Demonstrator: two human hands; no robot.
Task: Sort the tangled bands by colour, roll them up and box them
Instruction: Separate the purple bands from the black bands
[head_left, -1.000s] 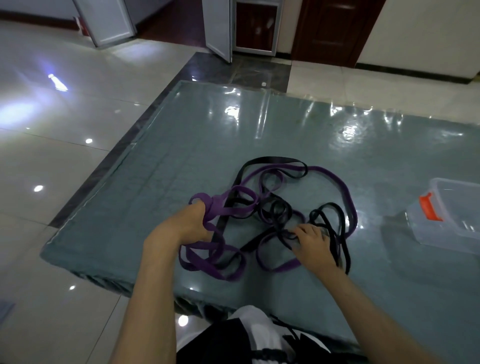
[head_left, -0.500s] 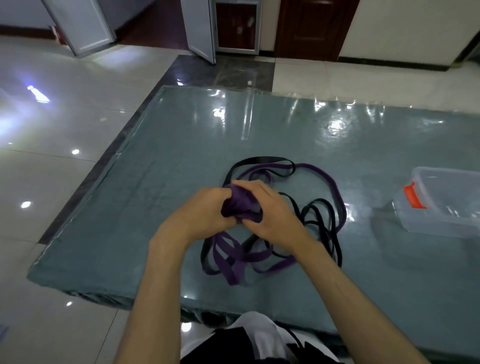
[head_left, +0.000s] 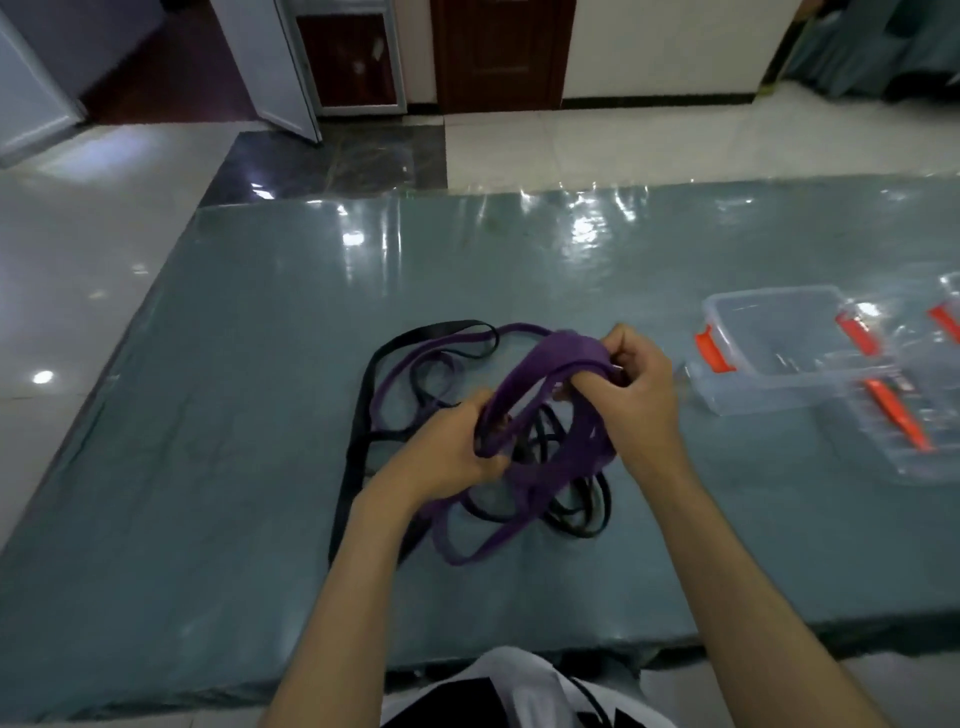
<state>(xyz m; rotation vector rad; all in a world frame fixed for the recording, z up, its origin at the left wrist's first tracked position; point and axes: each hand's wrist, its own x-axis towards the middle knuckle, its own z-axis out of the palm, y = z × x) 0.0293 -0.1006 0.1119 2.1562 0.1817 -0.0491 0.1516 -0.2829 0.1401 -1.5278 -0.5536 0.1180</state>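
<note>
A tangle of purple bands (head_left: 550, 364) and black bands (head_left: 358, 431) lies in the middle of the grey-green table (head_left: 234, 415). My left hand (head_left: 447, 452) grips a bunch of purple loops at their lower left. My right hand (head_left: 639, 384) pinches the same purple loops at their upper right, so they are stretched between both hands above the table. Black loops hang and lie beneath them. A clear plastic box (head_left: 779, 348) with orange latches stands open to the right.
A clear lid (head_left: 904, 431) with an orange latch lies beside the box at the right edge. The table's near edge runs just in front of my body. Glossy tiled floor and doors lie beyond the far edge.
My hands, together at the tangle half a second ago, have drawn apart, and my right hand has pulled the purple loops up and to the right. The view has shifted right, showing more of the box.
</note>
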